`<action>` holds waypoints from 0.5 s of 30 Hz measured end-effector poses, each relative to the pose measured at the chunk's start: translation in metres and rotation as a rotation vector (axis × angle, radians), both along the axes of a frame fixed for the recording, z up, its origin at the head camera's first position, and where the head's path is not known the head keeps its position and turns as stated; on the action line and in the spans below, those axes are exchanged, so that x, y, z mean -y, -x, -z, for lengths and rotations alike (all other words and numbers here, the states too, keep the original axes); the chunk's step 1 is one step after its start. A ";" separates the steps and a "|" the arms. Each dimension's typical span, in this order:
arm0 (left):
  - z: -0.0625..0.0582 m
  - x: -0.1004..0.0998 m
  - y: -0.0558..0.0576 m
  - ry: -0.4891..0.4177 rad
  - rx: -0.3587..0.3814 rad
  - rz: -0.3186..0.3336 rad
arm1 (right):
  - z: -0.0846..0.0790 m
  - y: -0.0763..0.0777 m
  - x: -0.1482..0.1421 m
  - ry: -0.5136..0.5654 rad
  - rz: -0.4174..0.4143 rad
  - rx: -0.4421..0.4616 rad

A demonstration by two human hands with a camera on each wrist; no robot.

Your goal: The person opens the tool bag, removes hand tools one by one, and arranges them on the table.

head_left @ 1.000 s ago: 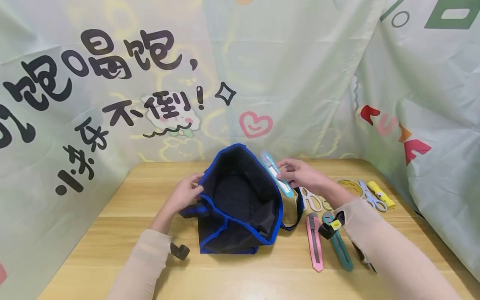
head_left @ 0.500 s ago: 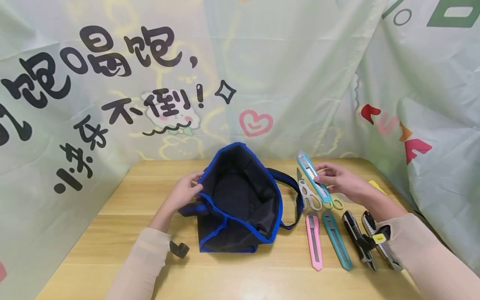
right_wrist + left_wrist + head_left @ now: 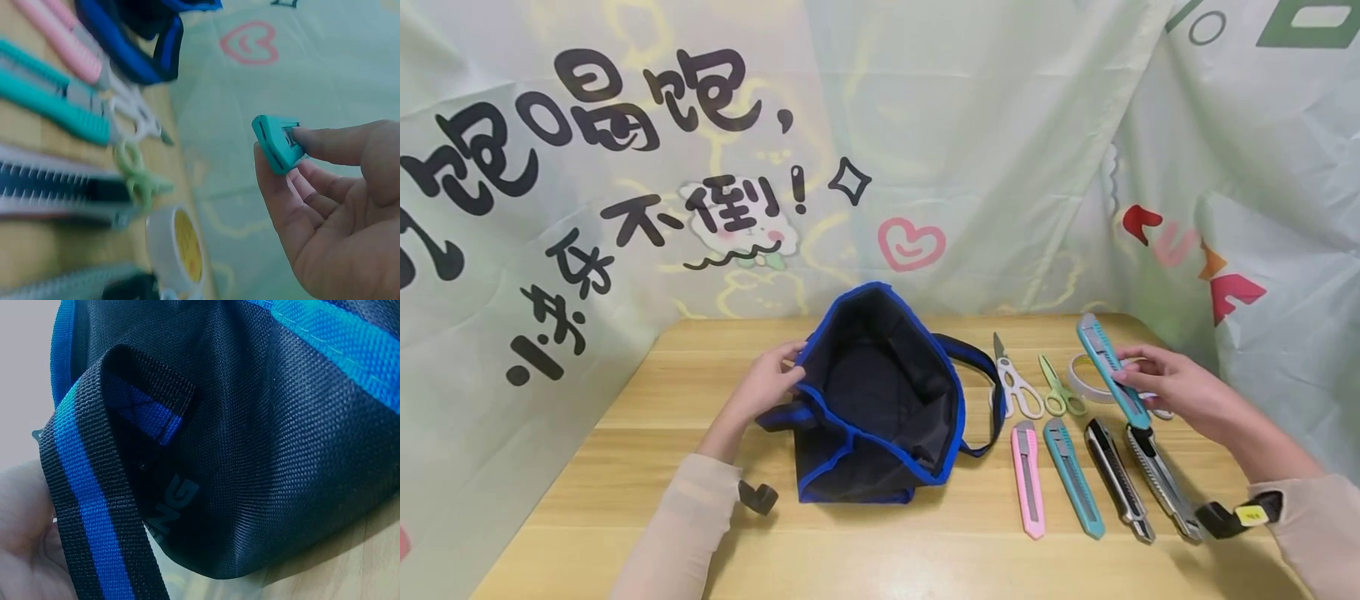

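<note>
Teal utility knife (image 3: 1111,369) | slim, ribbed | right hand (image 3: 1172,390) pinches it | left hand (image 3: 767,385) grips bag (image 3: 880,400) rim

Hands at a bag and a row of cutters

The left hand (image 3: 767,385) grips the rim of the open bag (image 3: 880,400). The right hand (image 3: 1172,392) holds a teal knife (image 3: 1111,370) above the tape roll (image 3: 1086,382), beside two pairs of scissors (image 3: 1015,385).
</note>
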State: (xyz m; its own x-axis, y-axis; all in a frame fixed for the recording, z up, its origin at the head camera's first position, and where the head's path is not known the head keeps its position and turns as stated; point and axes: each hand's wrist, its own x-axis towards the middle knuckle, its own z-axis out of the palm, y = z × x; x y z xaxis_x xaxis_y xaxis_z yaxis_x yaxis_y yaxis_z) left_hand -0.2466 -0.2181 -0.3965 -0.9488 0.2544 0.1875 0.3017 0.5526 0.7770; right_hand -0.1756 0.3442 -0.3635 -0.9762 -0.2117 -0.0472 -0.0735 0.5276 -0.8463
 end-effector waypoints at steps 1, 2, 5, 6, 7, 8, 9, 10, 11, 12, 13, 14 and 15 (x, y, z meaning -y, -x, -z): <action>0.000 0.000 0.000 0.000 -0.001 -0.003 | 0.003 -0.002 -0.006 0.007 0.007 0.001; 0.000 0.000 -0.001 0.002 -0.004 0.000 | 0.006 -0.004 -0.012 0.015 0.016 0.002; -0.001 0.000 -0.001 0.001 0.013 -0.010 | 0.016 -0.012 -0.031 0.016 0.025 0.007; -0.001 -0.001 -0.002 -0.001 0.023 -0.009 | 0.019 -0.015 -0.037 0.008 0.034 0.009; -0.001 -0.001 -0.002 -0.002 0.030 -0.013 | 0.022 -0.018 -0.043 -0.009 0.040 0.016; -0.001 -0.001 -0.002 -0.002 0.036 -0.013 | 0.025 -0.021 -0.049 -0.032 0.043 0.026; -0.001 -0.001 -0.002 -0.005 0.041 -0.017 | 0.028 -0.024 -0.054 -0.051 0.043 0.039; -0.001 -0.001 -0.002 -0.004 0.041 -0.017 | 0.031 -0.027 -0.059 -0.070 0.044 0.058; -0.001 -0.001 -0.001 -0.005 0.040 -0.016 | 0.033 -0.029 -0.064 -0.085 0.047 0.079; -0.001 -0.001 -0.001 -0.004 0.038 -0.015 | 0.036 -0.032 -0.068 -0.094 0.049 0.104; 0.000 -0.001 -0.001 -0.006 0.040 -0.018 | 0.039 -0.034 -0.073 -0.098 0.046 0.130; 0.000 -0.001 0.000 -0.004 0.039 -0.015 | 0.042 -0.036 -0.076 -0.096 0.053 0.161; 0.000 0.000 0.000 -0.005 0.038 -0.014 | 0.045 -0.039 -0.080 -0.092 0.061 0.188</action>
